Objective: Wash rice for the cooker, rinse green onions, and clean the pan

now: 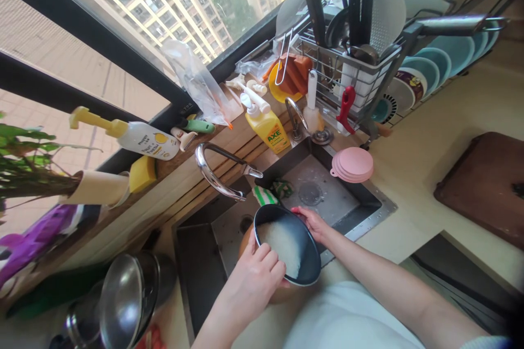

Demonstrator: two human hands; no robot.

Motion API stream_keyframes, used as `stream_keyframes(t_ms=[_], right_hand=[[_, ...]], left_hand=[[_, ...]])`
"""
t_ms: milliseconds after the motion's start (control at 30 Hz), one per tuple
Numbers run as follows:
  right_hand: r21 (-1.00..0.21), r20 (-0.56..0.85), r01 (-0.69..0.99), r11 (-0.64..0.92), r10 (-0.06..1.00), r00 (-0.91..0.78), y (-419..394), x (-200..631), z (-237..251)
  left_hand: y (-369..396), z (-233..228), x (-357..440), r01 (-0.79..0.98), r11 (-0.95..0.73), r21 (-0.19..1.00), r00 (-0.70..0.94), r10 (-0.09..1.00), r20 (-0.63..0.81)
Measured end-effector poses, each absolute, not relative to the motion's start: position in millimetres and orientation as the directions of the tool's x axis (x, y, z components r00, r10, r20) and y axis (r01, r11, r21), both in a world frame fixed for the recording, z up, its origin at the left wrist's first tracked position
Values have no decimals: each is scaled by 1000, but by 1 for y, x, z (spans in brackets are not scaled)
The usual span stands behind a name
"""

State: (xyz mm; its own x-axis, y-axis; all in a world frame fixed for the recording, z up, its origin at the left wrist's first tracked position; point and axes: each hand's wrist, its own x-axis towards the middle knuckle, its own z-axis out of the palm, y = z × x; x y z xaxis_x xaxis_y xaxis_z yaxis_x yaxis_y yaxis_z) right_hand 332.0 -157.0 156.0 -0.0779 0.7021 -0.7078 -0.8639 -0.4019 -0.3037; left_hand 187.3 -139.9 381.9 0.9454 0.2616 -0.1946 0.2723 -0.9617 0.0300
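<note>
**Rice pot held tilted over the sink**

While the sink (360, 202) is taking up the middle of the view, the dark pot (286, 242) is hanging over its near edge, tipped toward the basin, with white rice (282, 245) lying against the lower wall. The left hand (254, 278) is clasping the near rim, fingers curled over it; the right hand (313, 223) is gripping the far rim. Keeping both grips firm and tilting slowly should be holding the grains in. Whether water is lying over the rice is hard to tell, and the pot's underside is staying hidden behind the hands.
</note>
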Motion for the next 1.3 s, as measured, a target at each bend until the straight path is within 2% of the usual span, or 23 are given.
stream_keyframes(t_ms=[133, 367, 600, 833, 1300], right_hand=[[-338, -708, -850, -404, 704, -53, -155, 331, 150], [-256, -682, -889, -381, 723, -113, -156, 329, 135], [-240, -601, -905, -350, 786, -145, -158, 326, 117], [-234, -613, -904, -359, 776, -149, -157, 326, 110], [-195, -678, -905, -378, 719, -155, -157, 327, 114]], left_hand=[[-140, 380, 190, 290, -957, 27, 936, 278, -216], [-140, 380, 195, 286, -957, 44, 939, 271, -212], [-139, 380, 201, 275, -961, 19, 937, 264, -229], [-139, 378, 204, 289, -957, 24, 927, 274, -255], [-138, 373, 211, 321, -947, 28, 928, 308, -211]])
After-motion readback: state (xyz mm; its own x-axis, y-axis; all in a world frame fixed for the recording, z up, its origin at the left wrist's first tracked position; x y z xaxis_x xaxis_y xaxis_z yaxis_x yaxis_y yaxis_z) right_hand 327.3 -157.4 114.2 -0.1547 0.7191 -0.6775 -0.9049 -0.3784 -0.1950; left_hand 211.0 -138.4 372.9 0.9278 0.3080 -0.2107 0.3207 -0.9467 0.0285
